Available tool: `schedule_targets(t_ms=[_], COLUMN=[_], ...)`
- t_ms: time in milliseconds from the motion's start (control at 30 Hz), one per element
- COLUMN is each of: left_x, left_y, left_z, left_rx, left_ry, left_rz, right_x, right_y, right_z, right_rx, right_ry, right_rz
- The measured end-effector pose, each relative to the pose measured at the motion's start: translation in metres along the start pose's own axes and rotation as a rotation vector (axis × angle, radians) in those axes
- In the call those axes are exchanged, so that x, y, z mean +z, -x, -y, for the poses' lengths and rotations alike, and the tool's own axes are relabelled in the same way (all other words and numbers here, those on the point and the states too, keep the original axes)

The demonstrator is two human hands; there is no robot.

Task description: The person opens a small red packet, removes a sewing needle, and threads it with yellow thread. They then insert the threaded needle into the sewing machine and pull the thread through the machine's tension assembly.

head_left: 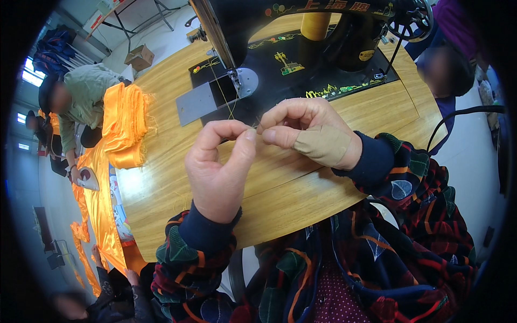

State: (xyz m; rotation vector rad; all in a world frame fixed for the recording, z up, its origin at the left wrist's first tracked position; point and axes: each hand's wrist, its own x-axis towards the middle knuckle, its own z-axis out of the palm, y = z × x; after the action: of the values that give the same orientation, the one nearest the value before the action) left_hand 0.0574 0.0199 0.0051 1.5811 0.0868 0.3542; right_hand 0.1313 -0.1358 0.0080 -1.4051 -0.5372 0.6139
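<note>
Left hand (216,172) pinching fine golden thread (221,89), tan-taped right hand (312,129) pinching close beside, contents unclear, black metal sewing machine (350,46) standing beyond

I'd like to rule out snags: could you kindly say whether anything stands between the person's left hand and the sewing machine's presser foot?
Nothing solid is visible between the left hand and the presser foot; only fine thread crosses the gap toward that hand. The right hand is beside the left, outside that path.
</note>
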Motion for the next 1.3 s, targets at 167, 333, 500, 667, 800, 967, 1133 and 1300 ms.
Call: schedule_targets(t_ms=[167,333,500,667,800,967,1133,1300], left_x=[-0.0003,0.0003,0.0004,-0.0003,-0.0005,-0.0005,-0.0003,0.0003], left_y=[0.0009,-0.0009,-0.0005,-0.0010,-0.0008,-0.0011,-0.0012,-0.0006], left_z=[0.0004,0.0028,0.0027,0.0029,0.0030,0.0025,0.0021,0.0018], left_rx=[-0.008,0.022,0.028,0.026,0.025,0.020,0.026,0.019], left_ry=[0.003,0.038,0.025,0.007,-0.001,-0.005,0.002,0.002], left_rz=[-0.003,0.011,0.017,0.018,0.022,0.027,0.029,0.021], right_x=[-0.0001,-0.0002,0.0001,0.0002,-0.0006,-0.0002,-0.0010,-0.0012], right_y=[0.0003,0.0008,0.0007,0.0009,0.0008,0.0005,0.0016,0.0013], right_z=[0.0002,0.0012,0.0019,0.0015,0.0005,-0.0004,0.0016,0.0022], right_rx=[0.002,0.020,0.037,0.040,0.023,0.006,0.047,0.032], right_ry=[0.008,0.011,0.007,0.007,0.021,0.027,0.010,0.033], right_rz=[0.009,0.008,0.007,0.010,0.012,0.009,0.030,0.039])
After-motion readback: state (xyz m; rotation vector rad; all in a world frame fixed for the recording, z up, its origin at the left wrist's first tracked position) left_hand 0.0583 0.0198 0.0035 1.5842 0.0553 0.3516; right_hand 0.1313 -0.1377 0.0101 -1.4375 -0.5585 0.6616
